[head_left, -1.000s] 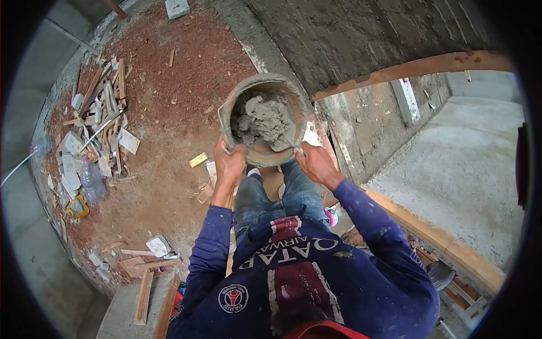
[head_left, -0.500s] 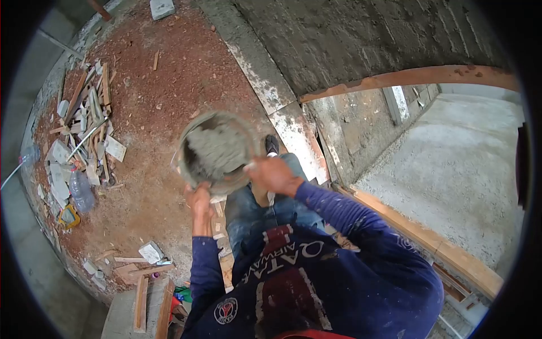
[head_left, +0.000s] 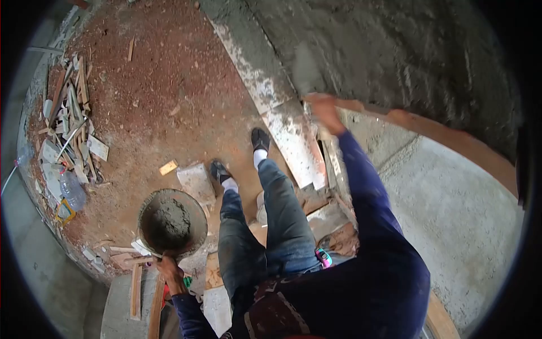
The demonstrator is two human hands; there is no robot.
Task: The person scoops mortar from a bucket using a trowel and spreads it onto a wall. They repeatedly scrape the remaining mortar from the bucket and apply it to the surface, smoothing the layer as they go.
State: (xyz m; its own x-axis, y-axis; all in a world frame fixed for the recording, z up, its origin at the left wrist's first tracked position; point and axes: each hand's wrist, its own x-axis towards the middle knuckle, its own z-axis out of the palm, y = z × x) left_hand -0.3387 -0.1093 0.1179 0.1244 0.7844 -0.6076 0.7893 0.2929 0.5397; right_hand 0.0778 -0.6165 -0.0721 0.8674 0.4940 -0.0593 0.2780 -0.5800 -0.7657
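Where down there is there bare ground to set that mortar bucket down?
The red dirt between the scrap pile and the white-streaked wall base is bare. The grey concrete floor on its far side looks open too. It is crowded around the bucket held by the left hand: planks and blocks.

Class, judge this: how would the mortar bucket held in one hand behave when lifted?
Likely heavy for its size: wet-looking grey mortar lies in the bucket. Held only at one rim point by the left hand, it may tilt. Its caked rim probably resists slipping.
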